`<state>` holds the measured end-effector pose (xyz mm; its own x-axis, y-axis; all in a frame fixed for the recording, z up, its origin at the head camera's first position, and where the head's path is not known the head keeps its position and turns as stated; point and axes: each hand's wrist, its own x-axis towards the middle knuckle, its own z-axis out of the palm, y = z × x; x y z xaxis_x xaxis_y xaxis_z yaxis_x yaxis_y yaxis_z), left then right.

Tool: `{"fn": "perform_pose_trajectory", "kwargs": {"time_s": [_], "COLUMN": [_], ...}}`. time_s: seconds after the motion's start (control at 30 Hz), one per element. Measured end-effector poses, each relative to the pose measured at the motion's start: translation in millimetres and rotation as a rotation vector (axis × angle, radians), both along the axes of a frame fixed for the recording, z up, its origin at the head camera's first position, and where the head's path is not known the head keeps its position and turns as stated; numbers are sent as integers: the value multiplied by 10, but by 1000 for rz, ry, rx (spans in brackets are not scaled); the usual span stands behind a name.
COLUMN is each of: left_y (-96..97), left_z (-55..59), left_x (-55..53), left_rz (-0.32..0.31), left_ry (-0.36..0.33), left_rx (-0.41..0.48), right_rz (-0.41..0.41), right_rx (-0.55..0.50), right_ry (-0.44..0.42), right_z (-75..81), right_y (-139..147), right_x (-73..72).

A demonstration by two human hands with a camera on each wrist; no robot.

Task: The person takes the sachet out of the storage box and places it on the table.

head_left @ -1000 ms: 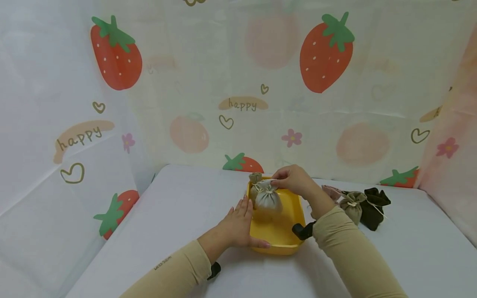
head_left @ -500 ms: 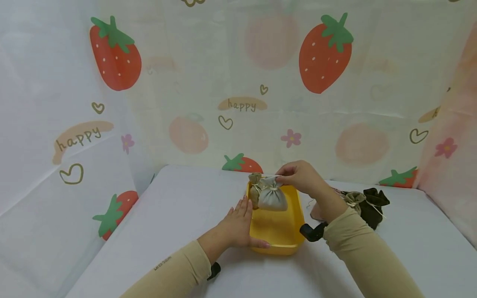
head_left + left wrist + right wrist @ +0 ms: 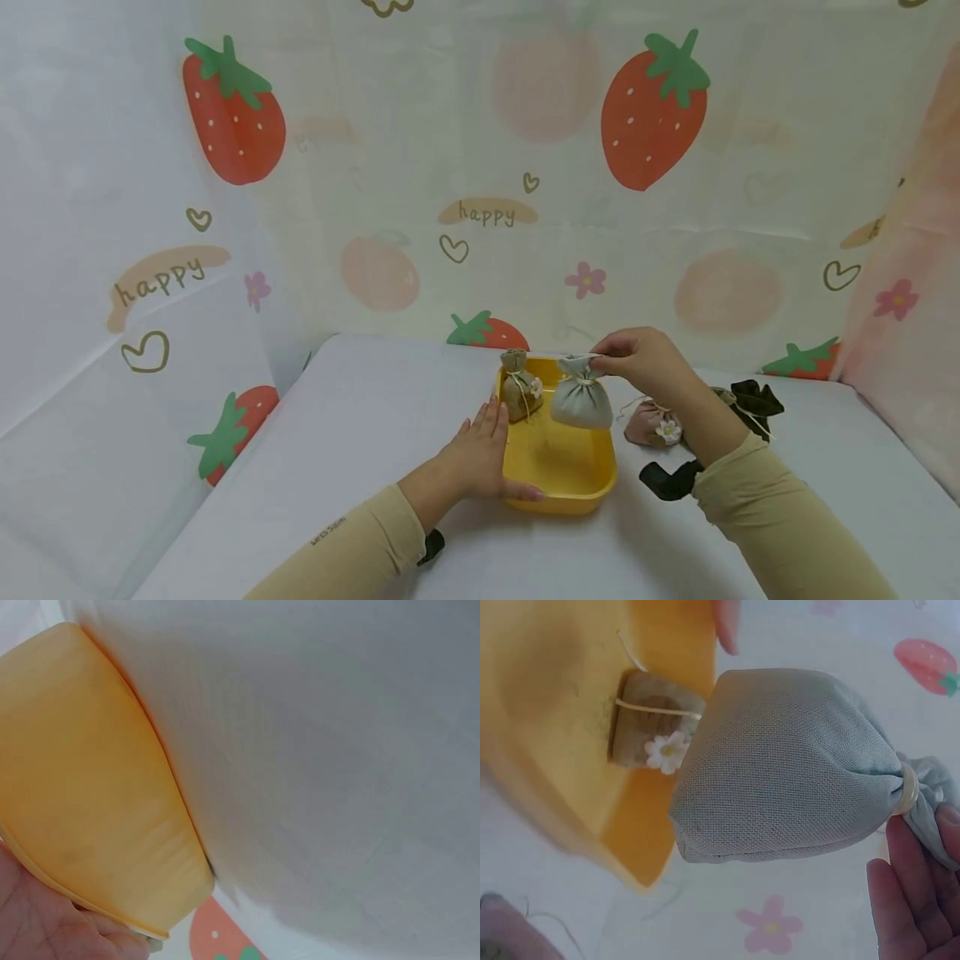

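My right hand pinches the gathered neck of a pale grey-blue drawstring pouch, which hangs over the right part of a yellow plastic tray. The right wrist view shows the full cloth body of this pouch and the cord round its neck. My left hand lies along the tray's left side, fingers straight and thumb over the near rim. Inside the tray, at its far left corner, a brown drawstring pouch with a white flower stands upright.
Right of the tray sit a pink pouch with a white flower and a black pouch, partly behind my right forearm. A white cloth covers the table. A strawberry-print curtain stands behind it.
My right hand has moved right with the grey-blue pouch, away from the brown pouch, which now shows fully with its flower. The left hand has stayed on the tray.
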<state>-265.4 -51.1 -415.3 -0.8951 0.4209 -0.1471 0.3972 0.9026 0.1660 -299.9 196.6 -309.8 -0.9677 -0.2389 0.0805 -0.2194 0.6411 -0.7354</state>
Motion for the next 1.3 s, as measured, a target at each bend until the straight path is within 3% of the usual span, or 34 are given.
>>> {"fn": "perform_pose_trajectory", "kwargs": {"time_s": [0.2, 0.5, 1.07, 1.3], "left_y": [9, 11, 9, 6], "left_z": [7, -12, 5, -19], "left_x": [3, 0, 11, -11], "left_rz": [10, 7, 4, 5], "left_ry": [-5, -1, 2, 3], "left_rx": [4, 2, 1, 0], "right_rz": [-61, -99, -149, -155], "right_rx": [-8, 92, 132, 129], "right_ry": [-30, 63, 31, 17], "right_z": [72, 85, -92, -235], "right_y": [215, 526, 987, 1067], "right_x": [99, 198, 334, 357]}}
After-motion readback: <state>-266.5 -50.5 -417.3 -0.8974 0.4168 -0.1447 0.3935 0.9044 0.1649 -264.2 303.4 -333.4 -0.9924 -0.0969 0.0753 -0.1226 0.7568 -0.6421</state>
